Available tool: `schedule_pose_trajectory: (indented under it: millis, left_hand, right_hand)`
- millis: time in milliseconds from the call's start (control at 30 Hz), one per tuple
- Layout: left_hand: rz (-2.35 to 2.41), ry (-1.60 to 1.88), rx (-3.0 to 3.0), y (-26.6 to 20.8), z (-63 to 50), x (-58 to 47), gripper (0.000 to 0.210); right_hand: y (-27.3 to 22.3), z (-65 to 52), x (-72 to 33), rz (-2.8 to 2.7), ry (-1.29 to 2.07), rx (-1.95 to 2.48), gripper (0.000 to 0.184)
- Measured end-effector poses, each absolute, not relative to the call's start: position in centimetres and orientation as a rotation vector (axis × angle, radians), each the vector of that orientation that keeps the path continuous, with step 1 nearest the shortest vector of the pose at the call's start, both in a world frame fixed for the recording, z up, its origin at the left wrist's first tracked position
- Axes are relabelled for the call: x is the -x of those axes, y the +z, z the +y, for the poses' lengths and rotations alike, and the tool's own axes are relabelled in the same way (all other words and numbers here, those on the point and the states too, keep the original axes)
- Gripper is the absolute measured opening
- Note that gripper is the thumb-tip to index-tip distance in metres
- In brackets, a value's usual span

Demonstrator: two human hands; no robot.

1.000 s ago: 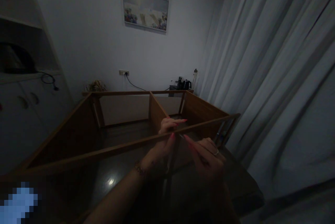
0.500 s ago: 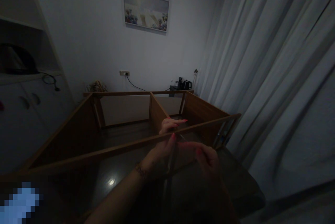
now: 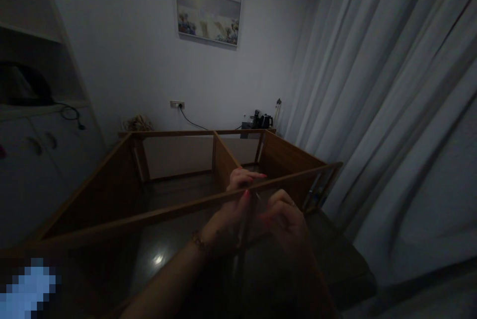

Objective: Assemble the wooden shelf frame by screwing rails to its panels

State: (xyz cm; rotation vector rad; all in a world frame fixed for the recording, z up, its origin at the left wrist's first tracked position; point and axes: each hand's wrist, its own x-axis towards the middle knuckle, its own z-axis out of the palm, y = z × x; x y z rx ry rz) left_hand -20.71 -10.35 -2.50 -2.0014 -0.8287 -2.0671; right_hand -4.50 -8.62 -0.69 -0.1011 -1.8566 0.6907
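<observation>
A brown wooden frame (image 3: 167, 212) with open compartments lies before me, and a wooden divider (image 3: 225, 154) meets its near rail. My left hand (image 3: 231, 210) is wrapped over that rail at the joint, thumb on the near side and fingers beyond it. Just right of the thumb, a thin metallic rod (image 3: 258, 197) sticks out by the rail, too dim to name. Beside the rod, my right hand (image 3: 286, 220) is closed with curled fingers. Its fingertips are close to the rod's end; whether they grip it is hard to make out.
The frame rests on a dark, shiny surface (image 3: 152, 254). Grey curtains (image 3: 391, 110) hang along the right. Behind the frame stand a black kettle (image 3: 267, 120) and a wall socket (image 3: 177, 104) with a cord. White cabinets (image 3: 48, 170) are on the left.
My right hand's index finger, stretched toward the joint before, is now curled in, and the hand has drawn slightly right. My left hand keeps its hold on the rail.
</observation>
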Motion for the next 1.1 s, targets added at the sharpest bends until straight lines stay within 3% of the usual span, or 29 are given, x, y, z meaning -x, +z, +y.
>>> schedule_pose_trajectory:
  millis: [167,300,433,600,767,1033,1100]
  left_hand:
    - [-0.812,-2.107,2.002,-2.4,-10.5,20.6,0.020]
    - [-0.817,-2.114,2.003,-2.5,-10.5,20.5,0.019]
    - [-0.822,-2.103,1.994,-2.3,-10.6,20.5,0.018]
    - [-0.893,-2.074,2.028,-2.0,-11.3,20.4,0.017]
    - [-0.924,-2.108,2.018,-2.2,-11.3,20.2,0.019]
    - [-0.828,-2.107,1.989,-2.6,-10.4,20.5,0.019]
    - [-0.827,-2.097,1.988,-2.6,-10.4,20.5,0.018]
  right_hand:
    - [-0.8,-9.4,5.1,-1.895,0.535,0.080,0.006]
    - [-0.6,-9.8,5.4,-1.880,0.396,0.062,0.023]
    - [-0.8,-9.7,5.4,-1.854,0.324,0.065,0.028]
    - [-1.1,-9.6,5.6,-1.665,0.674,0.245,0.014]
    - [-1.0,-9.4,5.7,-1.646,0.845,0.112,0.022]
    - [-1.6,-8.7,4.2,-1.752,0.293,0.281,0.010]
    - [-1.1,-8.7,3.9,-1.802,0.101,0.322,0.022]
